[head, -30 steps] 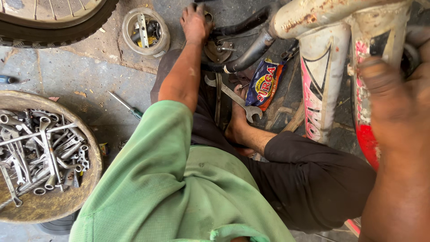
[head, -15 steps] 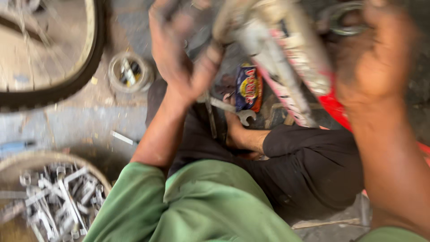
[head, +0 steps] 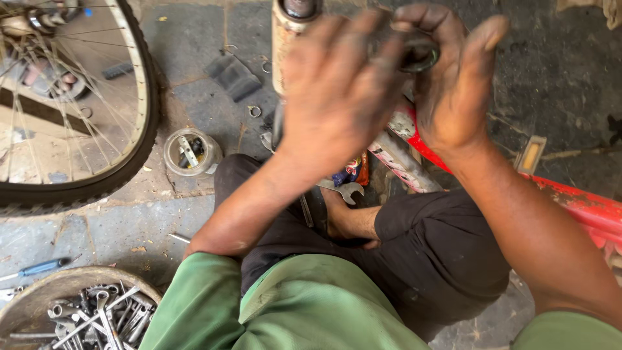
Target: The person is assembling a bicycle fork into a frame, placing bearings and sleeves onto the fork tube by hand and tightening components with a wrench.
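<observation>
Black ring [head: 418,55] (1) between 2 hands: left hand [head: 337,91], right hand [head: 453,84]

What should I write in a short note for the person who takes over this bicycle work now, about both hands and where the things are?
Left hand: raised over the bicycle frame, back towards the camera; whether it grips anything cannot be told.
Right hand: fingers closed around a dark ring-shaped part above the frame.
Around: spanner on the ground by the foot, small round tin beside the wheel, bowl of tools at lower left, blue screwdriver near it.
Done: ring part is in hand. Left: cannot be judged from this view.
</observation>
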